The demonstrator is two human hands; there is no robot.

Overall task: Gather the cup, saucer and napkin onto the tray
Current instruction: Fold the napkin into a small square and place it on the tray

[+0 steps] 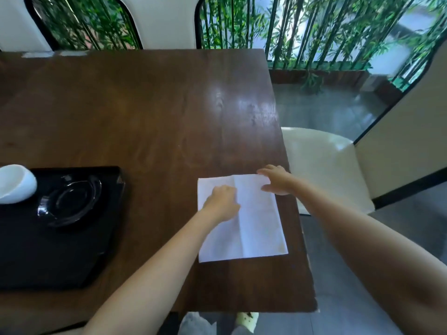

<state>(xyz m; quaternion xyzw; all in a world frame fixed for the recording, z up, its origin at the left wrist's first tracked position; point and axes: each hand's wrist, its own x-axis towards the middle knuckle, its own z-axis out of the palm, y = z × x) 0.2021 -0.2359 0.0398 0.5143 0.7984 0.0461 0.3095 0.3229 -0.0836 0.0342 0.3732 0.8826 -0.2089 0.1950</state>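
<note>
A white napkin (256, 228) lies unfolded and flat on the brown table near its right edge, with a crease down its middle. My left hand (221, 201) rests on the napkin's upper left part, fingers curled. My right hand (275, 180) pinches the napkin's far right corner. A black tray (48, 257) sits at the left. On it lie a dark glass saucer (70, 201) and a white cup (14, 187), the cup tipped at the tray's far left edge.
The wooden table (145, 112) ends close to the napkin's right side. A cream chair seat (324, 160) stands beside that edge. White chair backs and green bamboo stand beyond the far edge.
</note>
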